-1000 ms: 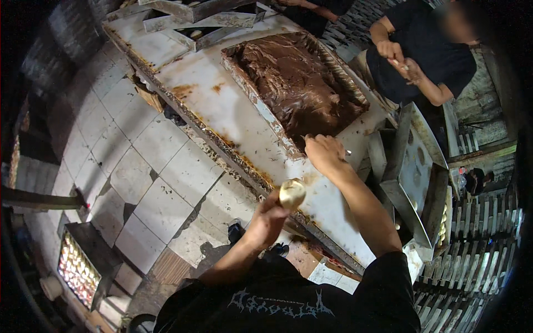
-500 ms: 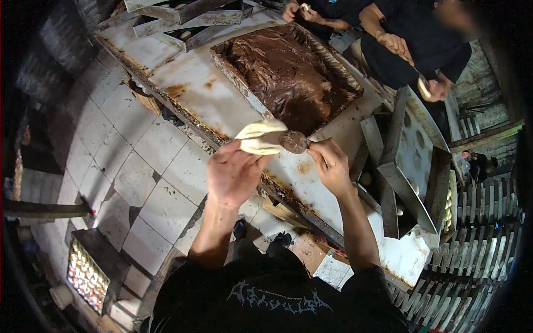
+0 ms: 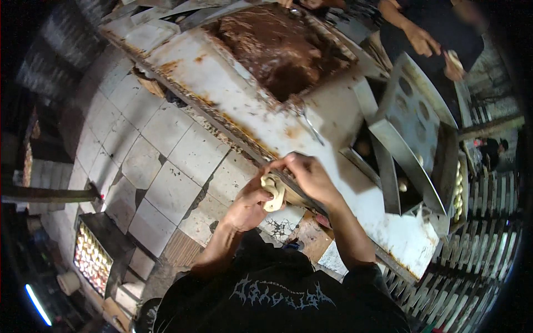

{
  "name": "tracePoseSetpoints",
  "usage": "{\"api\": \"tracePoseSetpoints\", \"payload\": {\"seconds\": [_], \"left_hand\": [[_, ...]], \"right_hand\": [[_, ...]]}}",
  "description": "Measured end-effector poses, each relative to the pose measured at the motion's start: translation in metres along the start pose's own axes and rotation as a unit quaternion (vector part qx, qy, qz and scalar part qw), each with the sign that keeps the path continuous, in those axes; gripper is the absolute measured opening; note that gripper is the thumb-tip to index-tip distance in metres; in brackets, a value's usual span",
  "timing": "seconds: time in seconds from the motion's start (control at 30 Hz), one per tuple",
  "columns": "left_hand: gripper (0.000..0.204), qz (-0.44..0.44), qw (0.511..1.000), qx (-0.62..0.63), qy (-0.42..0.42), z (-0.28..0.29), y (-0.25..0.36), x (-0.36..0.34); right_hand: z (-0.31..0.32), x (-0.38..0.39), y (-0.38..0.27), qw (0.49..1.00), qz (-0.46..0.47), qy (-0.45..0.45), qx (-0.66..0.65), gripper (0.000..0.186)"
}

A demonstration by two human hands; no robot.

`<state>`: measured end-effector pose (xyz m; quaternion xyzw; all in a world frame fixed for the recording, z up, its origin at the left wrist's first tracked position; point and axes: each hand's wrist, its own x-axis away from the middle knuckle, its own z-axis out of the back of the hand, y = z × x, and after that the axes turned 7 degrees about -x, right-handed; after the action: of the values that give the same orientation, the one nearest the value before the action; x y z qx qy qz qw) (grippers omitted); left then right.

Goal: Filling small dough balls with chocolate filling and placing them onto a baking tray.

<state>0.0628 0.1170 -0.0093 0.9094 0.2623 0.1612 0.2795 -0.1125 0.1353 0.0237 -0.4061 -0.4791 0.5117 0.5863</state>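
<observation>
A piece of pale dough (image 3: 274,195) rests in my left hand (image 3: 247,206), whose fingers and thumb are closed around it in front of the table's near edge. The fingers of my right hand (image 3: 308,176) are bent and pressed together at the dough's upper edge; their tips are partly hidden. Beyond my hands, a thin metal spreading tool (image 3: 313,131) lies on the table beside the large tray. That tray (image 3: 236,67) holds a thick mass of brown, chocolate-like filling (image 3: 266,44).
The white, rust-stained table (image 3: 194,66) runs diagonally. Metal trays (image 3: 408,150) are stacked on its right, with pale dough pieces (image 3: 458,191) at the outer side. Across it, a co-worker's hands (image 3: 452,66) hold dough. A lit box of pale pieces (image 3: 114,244) stands lower left.
My right hand has put the filling-coated tool down on the table and moved to the dough. Both hands came nearer my body; the dough is now folded up. The view shifted slightly.
</observation>
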Motion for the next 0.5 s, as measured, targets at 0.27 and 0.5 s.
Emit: {"api": "tracePoseSetpoints", "payload": {"seconds": [0.27,0.5], "left_hand": [[0.032,0.088,0.984,0.149,0.044,-0.086,-0.119,-0.021],[0.028,0.087,0.971,-0.209,-0.080,-0.231,-0.245,-0.026]], "right_hand": [[0.062,0.176,0.022,0.859,0.310,0.079,0.399,0.024],[0.172,0.350,0.040,0.978,0.073,0.185,0.057,0.022]]}}
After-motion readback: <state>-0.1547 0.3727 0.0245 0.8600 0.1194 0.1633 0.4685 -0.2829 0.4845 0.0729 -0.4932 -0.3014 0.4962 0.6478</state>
